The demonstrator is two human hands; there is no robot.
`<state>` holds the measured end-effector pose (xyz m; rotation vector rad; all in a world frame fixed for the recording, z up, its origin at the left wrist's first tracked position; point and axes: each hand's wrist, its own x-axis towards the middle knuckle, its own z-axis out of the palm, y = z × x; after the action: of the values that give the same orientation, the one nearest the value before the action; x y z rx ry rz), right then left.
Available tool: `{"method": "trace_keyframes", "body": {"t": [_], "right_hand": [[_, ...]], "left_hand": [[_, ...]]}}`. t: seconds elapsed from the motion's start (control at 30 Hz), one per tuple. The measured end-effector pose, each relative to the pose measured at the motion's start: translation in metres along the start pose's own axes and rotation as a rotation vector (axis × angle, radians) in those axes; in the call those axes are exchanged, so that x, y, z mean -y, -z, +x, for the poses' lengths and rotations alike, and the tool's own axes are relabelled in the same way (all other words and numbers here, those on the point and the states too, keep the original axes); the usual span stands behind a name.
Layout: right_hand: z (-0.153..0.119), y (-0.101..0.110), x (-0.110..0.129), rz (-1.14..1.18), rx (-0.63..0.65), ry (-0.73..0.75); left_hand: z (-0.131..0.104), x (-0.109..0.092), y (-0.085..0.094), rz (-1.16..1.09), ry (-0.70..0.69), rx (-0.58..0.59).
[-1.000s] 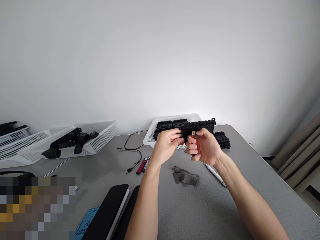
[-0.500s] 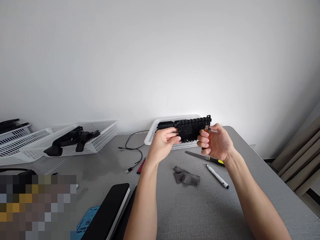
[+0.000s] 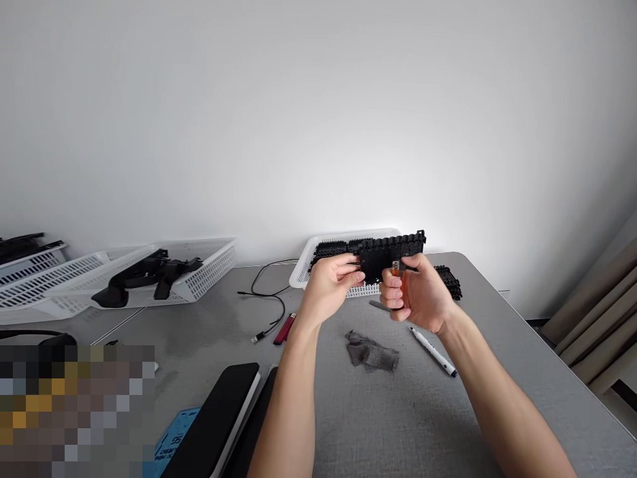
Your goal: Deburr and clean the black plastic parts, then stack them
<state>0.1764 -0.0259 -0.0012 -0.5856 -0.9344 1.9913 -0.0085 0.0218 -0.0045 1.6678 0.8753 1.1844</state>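
Between the fingers and thumb of my left hand (image 3: 328, 282) is the left end of a black plastic part (image 3: 375, 259), a flat panel with a scalloped upper edge. It is held up above the table. My right hand (image 3: 423, 289) is wrapped round an orange lighter (image 3: 407, 282), its metal top close in front of the panel. No flame can be made out. Whether my right hand touches the panel I cannot tell. Below my right hand lies a file (image 3: 380, 305), mostly hidden. A crumpled grey cloth (image 3: 372, 352) and a white marker (image 3: 434, 352) lie nearer me.
Behind the hands stands a white basket (image 3: 301, 269) with black parts; another black part (image 3: 449, 282) lies right. A red lighter (image 3: 285, 328), a black cable (image 3: 283, 309) and a black phone-like slab (image 3: 213, 418) lie left. More white baskets (image 3: 213, 269) stand far left.
My right hand has moved left and slightly down with the lighter, across the front of the panel. The black part at the right has come into sight. My left hand keeps its grip.
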Motion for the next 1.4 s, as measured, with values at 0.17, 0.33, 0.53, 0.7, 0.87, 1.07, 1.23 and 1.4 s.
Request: {"method": "trace_keyframes", "body": {"t": [0.17,0.33,0.53,0.7,0.87,1.07,1.23,1.4], "right_hand": [[0.01,-0.012,-0.013,-0.074,0.006,-0.076],[0.01,-0.011,-0.015,-0.081,-0.009,-0.059],[0.008,-0.009,-0.012,-0.056,-0.017,-0.055],[0.006,-0.006,-0.007,0.006,-0.018,-0.056],[0.005,-0.002,-0.003,0.063,-0.027,-0.054],[-0.002,0.008,0.004,0.114,-0.028,-0.008],[-0.009,0.018,0.014,0.118,-0.074,0.073],[-0.02,0.021,0.023,0.035,-0.135,0.175]], "left_hand": [[-0.001,-0.002,-0.009,0.048,-0.04,0.069],[-0.004,-0.003,-0.017,0.13,-0.105,0.108],[-0.005,-0.003,-0.022,0.151,-0.107,0.114],[-0.004,-0.002,-0.02,0.096,-0.095,0.128],[-0.004,-0.003,-0.016,0.071,-0.058,0.123],[-0.003,0.001,-0.007,0.06,0.004,-0.003],[-0.004,0.001,0.0,0.021,0.038,-0.039],[-0.004,0.001,0.004,-0.001,0.054,-0.065]]}}
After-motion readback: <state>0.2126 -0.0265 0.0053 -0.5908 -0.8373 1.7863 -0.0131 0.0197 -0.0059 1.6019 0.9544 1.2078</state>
